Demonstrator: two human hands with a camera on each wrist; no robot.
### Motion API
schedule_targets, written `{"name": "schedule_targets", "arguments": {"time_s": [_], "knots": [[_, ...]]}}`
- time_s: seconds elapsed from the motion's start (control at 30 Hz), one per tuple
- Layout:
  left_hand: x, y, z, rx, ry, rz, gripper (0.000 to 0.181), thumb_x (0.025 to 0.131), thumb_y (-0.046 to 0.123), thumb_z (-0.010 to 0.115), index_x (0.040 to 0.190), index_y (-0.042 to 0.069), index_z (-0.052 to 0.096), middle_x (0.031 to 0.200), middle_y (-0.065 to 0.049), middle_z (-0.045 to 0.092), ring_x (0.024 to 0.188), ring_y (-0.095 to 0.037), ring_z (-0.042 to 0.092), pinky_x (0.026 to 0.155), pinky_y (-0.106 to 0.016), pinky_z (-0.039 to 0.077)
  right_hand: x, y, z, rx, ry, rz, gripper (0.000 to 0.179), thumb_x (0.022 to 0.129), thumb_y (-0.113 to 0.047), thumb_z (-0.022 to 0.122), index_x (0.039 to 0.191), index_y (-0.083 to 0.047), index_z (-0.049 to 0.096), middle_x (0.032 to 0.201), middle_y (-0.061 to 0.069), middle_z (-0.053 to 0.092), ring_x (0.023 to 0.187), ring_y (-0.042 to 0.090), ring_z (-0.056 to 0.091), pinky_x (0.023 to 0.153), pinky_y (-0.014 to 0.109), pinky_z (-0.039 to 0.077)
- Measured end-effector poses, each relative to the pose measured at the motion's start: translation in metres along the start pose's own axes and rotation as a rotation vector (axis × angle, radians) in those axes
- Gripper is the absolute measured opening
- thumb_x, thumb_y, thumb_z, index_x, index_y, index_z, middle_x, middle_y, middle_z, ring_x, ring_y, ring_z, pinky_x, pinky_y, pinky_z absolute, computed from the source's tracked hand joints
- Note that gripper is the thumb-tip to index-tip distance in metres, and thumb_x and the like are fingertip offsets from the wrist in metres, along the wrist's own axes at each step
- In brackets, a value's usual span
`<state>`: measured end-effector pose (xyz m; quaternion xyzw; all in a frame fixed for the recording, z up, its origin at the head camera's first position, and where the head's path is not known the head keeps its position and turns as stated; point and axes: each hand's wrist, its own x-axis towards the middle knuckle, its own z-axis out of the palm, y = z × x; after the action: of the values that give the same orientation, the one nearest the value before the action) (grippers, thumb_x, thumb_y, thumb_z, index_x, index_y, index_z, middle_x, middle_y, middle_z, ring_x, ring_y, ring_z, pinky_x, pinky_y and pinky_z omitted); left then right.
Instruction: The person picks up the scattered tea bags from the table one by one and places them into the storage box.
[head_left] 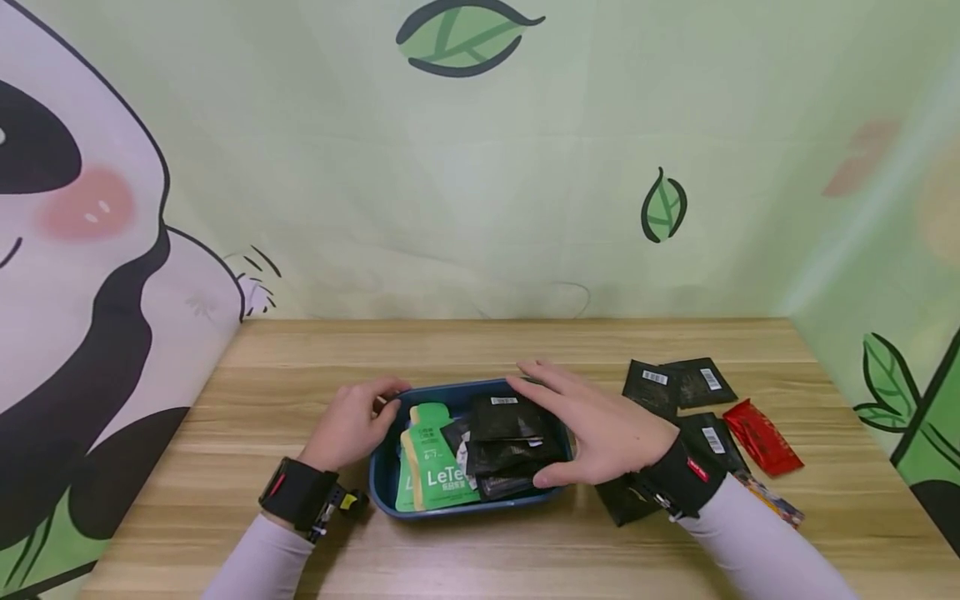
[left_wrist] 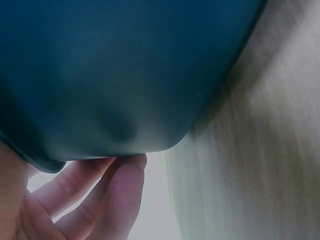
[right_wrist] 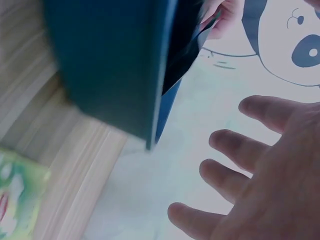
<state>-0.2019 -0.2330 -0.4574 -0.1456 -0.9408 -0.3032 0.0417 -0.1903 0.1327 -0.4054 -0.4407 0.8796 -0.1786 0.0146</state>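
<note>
- While nothing is gripped by the right hand (head_left: 607,425), its straight, spread fingers are held at the right end of the blue bin (head_left: 385,473); a gap to the bin is shown in the right wrist view.
- The bin's far left corner is gripped by the left hand (head_left: 351,425), with fingers curled round the wall.
- The hands are set well apart; the bin is placed between them on the table (head_left: 480,554), its long axis laid left to right, roughly hand to hand. Since its left end is touched, the left hand is judged nearer.
- Counted in the bin: two green packets (head_left: 441,468) at left; at least three black packets (head_left: 506,425) at right, overlapped, exact number not readable.
- Counted right of the bin: four loose black packets (head_left: 705,383), one partly covered by the right arm; one red packet (head_left: 763,438); one patterned packet (head_left: 770,500).
</note>
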Motion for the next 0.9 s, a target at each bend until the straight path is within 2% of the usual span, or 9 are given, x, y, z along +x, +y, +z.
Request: {"name": "schedule_targets", "arguments": {"time_s": [0.13,0.23,0.5,0.7,0.9], "knots": [[0.0,0.0,0.001,-0.001,0.002,0.002,0.026,0.097,0.02,0.058,0.12,0.017,0.069,0.103,-0.001,0.069,0.084,-0.012,0.061,0.067,-0.027,0.05,-0.02,0.007,0.001,-0.015,-0.007,0.034,0.112,0.072,-0.075,0.065,0.162,-0.024,0.021,0.167,-0.003,0.01,0.152,0.025,0.016,0.112,0.053,0.028],[0.0,-0.001,0.001,-0.001,-0.001,0.002,0.026,0.097,0.02,0.057,0.121,0.017,0.069,0.103,-0.001,0.069,0.084,-0.012,0.061,0.067,-0.027,0.05,-0.036,0.014,0.003,-0.025,-0.01,0.065,0.114,0.071,-0.079,0.063,0.162,-0.024,0.022,0.167,-0.004,0.012,0.151,0.024,0.017,0.113,0.055,0.026],[0.0,-0.003,0.001,-0.013,-0.005,0.01,0.026,0.097,0.02,0.057,0.121,0.018,0.069,0.103,-0.001,0.068,0.082,-0.012,0.06,0.066,-0.026,0.05,-0.08,0.025,0.019,-0.021,-0.08,0.163,0.112,0.069,-0.071,0.072,0.16,-0.023,0.028,0.166,0.002,0.02,0.151,0.027,0.018,0.114,0.058,0.019],[0.0,-0.004,0.002,-0.014,-0.006,0.013,0.026,0.097,0.02,0.057,0.12,0.018,0.069,0.103,0.0,0.069,0.083,-0.012,0.06,0.066,-0.027,0.05,-0.107,0.021,0.029,-0.046,-0.105,0.207,0.103,0.072,-0.075,0.066,0.156,-0.022,0.04,0.164,-0.001,0.027,0.15,0.024,0.021,0.115,0.059,0.017],[0.0,-0.004,0.002,-0.002,0.005,0.014,0.026,0.097,0.02,0.057,0.12,0.018,0.069,0.103,0.0,0.069,0.083,-0.012,0.06,0.066,-0.027,0.05,-0.127,0.011,0.031,-0.062,-0.106,0.27,0.099,0.072,-0.077,0.064,0.153,-0.023,0.045,0.16,-0.006,0.035,0.149,0.022,0.024,0.115,0.06,0.017]]}}
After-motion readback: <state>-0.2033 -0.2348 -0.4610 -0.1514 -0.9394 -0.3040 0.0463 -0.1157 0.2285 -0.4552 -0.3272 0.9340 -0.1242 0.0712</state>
